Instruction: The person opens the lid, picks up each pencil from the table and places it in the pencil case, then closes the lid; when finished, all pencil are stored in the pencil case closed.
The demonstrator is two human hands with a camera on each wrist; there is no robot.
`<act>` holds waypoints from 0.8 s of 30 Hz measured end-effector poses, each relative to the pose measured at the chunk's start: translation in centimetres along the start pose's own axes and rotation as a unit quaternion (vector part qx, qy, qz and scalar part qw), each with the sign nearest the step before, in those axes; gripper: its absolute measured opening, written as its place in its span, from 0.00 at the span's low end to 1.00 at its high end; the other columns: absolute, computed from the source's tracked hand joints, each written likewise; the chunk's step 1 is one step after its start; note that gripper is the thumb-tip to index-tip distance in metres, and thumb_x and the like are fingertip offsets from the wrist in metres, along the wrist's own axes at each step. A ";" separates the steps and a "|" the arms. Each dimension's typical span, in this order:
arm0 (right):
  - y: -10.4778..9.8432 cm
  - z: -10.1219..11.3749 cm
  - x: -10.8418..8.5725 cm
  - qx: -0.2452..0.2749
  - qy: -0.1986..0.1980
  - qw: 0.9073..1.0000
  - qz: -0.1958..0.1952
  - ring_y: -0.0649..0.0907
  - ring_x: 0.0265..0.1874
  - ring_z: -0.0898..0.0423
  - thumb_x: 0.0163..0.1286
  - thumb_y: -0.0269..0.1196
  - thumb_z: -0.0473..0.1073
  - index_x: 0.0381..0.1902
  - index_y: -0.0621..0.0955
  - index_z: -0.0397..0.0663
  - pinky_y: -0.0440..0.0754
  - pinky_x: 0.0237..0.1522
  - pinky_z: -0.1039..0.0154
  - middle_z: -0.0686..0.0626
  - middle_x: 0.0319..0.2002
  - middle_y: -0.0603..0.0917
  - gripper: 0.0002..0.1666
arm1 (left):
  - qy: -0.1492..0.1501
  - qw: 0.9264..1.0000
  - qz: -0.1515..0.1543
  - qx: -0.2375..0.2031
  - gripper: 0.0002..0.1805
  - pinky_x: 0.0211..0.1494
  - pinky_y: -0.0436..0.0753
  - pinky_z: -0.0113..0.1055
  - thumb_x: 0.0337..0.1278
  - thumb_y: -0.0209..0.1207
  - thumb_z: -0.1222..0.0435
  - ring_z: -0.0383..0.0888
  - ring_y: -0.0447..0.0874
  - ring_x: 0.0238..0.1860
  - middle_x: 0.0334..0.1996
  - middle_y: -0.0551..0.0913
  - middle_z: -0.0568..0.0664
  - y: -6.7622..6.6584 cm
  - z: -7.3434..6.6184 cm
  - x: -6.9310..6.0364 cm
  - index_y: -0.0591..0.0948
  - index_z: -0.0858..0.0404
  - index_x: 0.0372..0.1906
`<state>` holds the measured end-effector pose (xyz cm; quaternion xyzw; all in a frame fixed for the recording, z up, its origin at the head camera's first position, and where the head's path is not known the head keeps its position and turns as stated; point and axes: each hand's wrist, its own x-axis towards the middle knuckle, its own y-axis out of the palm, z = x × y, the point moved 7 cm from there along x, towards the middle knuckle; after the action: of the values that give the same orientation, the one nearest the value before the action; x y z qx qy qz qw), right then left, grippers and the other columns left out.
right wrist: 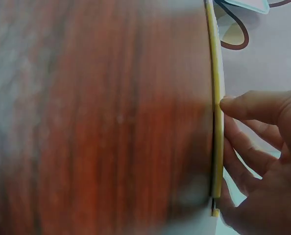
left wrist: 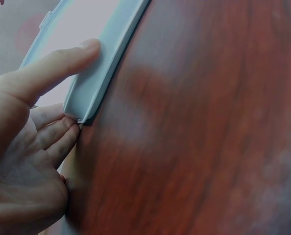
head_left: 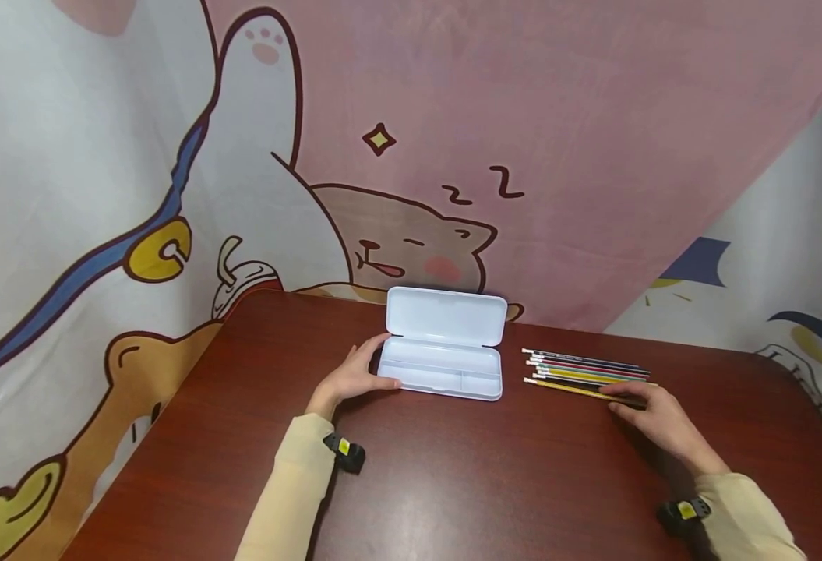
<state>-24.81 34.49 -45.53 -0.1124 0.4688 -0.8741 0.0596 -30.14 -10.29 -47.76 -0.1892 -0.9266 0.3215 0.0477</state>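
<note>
An open white pencil case (head_left: pixel 446 315) stands at the back middle of the table, its lid raised and its compartments holding nothing. My left hand (head_left: pixel 351 377) grips its left end; in the left wrist view that hand (left wrist: pixel 23 152) has its thumb over the case (left wrist: pixel 97 73) and its fingers at the end wall. Right of the case, several pencils (head_left: pixel 586 364) lie side by side. My right hand (head_left: pixel 663 421) holds the nearest one, a yellow pencil (head_left: pixel 566 387), by its right part. Up close, the right thumb and fingers (right wrist: pixel 255 156) pinch that yellow pencil (right wrist: pixel 217 147).
The reddish-brown wooden table (head_left: pixel 481 475) reaches back to a cloth (head_left: pixel 593 156) printed with cartoon animals, which hangs behind it and along the sides. A black band with a small camera is on each wrist.
</note>
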 end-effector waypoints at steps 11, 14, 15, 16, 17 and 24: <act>0.6 -0.3 0.1 0.047 -0.015 0.999 -0.002 0.77 0.40 0.67 0.60 0.67 0.30 0.43 0.85 0.40 0.70 0.38 0.74 0.43 0.42 0.85 0.12 | 0.003 1.000 -0.004 -0.002 0.50 0.72 0.36 0.55 0.46 0.72 0.57 0.54 0.53 0.72 0.70 0.61 0.59 -0.1 0.0 -0.2 0.58 0.65 0.73; 0.6 -0.4 0.3 0.047 -0.012 0.999 -0.002 0.77 0.37 0.66 0.60 0.66 0.30 0.43 0.86 0.40 0.70 0.35 0.72 0.43 0.41 0.85 0.12 | 0.003 1.000 -0.007 -0.002 0.50 0.72 0.36 0.55 0.46 0.72 0.57 0.54 0.53 0.72 0.70 0.62 0.59 -0.1 0.0 -0.3 0.59 0.65 0.73; 0.6 -0.4 0.3 0.046 -0.012 0.999 -0.001 0.76 0.36 0.65 0.61 0.66 0.30 0.43 0.85 0.40 0.70 0.34 0.71 0.43 0.41 0.85 0.12 | 0.003 1.000 -0.008 -0.001 0.50 0.72 0.36 0.55 0.46 0.72 0.57 0.54 0.54 0.72 0.70 0.62 0.59 -0.2 0.0 -0.3 0.59 0.65 0.73; 0.7 -0.4 0.4 0.046 -0.011 0.999 -0.001 0.76 0.35 0.65 0.61 0.66 0.30 0.43 0.85 0.40 0.69 0.32 0.71 0.43 0.41 0.85 0.11 | 0.003 1.000 -0.008 -0.001 0.50 0.72 0.36 0.55 0.46 0.72 0.57 0.54 0.54 0.72 0.70 0.62 0.59 -0.2 0.0 -0.3 0.59 0.65 0.73; 0.7 -0.4 0.4 0.045 -0.010 0.999 0.000 0.76 0.34 0.64 0.61 0.66 0.30 0.43 0.85 0.40 0.69 0.32 0.71 0.43 0.41 0.85 0.11 | 0.003 1.000 -0.009 -0.001 0.50 0.72 0.36 0.55 0.46 0.72 0.58 0.54 0.54 0.72 0.70 0.62 0.59 -0.2 0.0 -0.3 0.59 0.65 0.73; 0.6 -0.4 0.2 0.045 0.003 0.999 -0.013 0.75 0.33 0.63 0.60 0.66 0.29 0.41 0.86 0.41 0.68 0.32 0.71 0.43 0.39 0.85 0.11 | 0.003 1.000 -0.005 0.007 0.50 0.72 0.37 0.54 0.46 0.72 0.57 0.53 0.53 0.72 0.70 0.61 0.59 -0.1 0.0 -0.1 0.59 0.65 0.73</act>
<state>-25.13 34.47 -46.24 -0.1128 0.4279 -0.8953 0.0518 -30.08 -10.38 -47.72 -0.1852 -0.9252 0.3270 0.0529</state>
